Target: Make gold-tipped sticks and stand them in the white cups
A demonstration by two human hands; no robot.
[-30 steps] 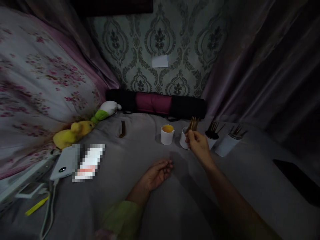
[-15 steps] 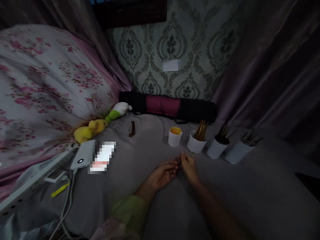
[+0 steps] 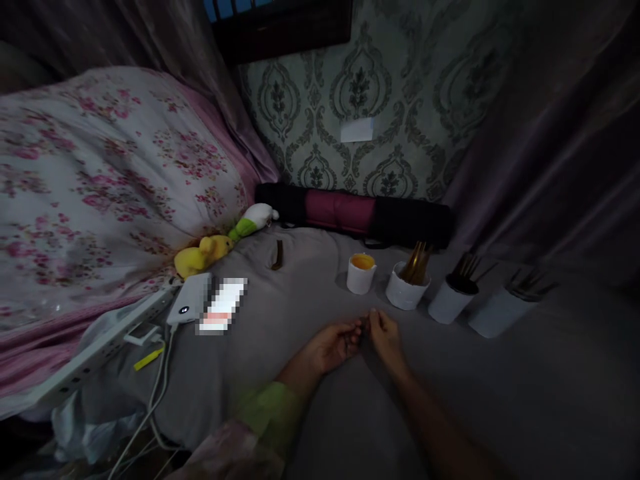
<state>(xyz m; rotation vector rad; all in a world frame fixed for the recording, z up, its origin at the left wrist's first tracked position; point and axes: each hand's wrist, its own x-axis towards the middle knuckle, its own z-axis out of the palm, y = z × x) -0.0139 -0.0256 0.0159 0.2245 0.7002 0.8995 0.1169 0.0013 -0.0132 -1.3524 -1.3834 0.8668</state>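
My left hand [image 3: 334,345] and my right hand [image 3: 384,338] meet fingertip to fingertip low over the grey bedsheet [image 3: 280,373], fingers curled together around something small and dark that I cannot make out. Just beyond them stands a row of white cups: one with yellow contents [image 3: 361,273], one with golden-brown sticks [image 3: 407,285], and two with dark sticks [image 3: 451,295] [image 3: 500,310].
A rolled black-and-magenta mat [image 3: 350,213] lies against the patterned wall. A yellow-green plush toy [image 3: 210,248], a white power bank [image 3: 187,307], a power strip with cables [image 3: 100,347] and a floral pillow [image 3: 100,180] are at the left. A small dark object [image 3: 277,255] lies on the sheet.
My right hand came back from the cup of golden-brown sticks and joined my left hand low on the sheet. The view has shifted left and upward.
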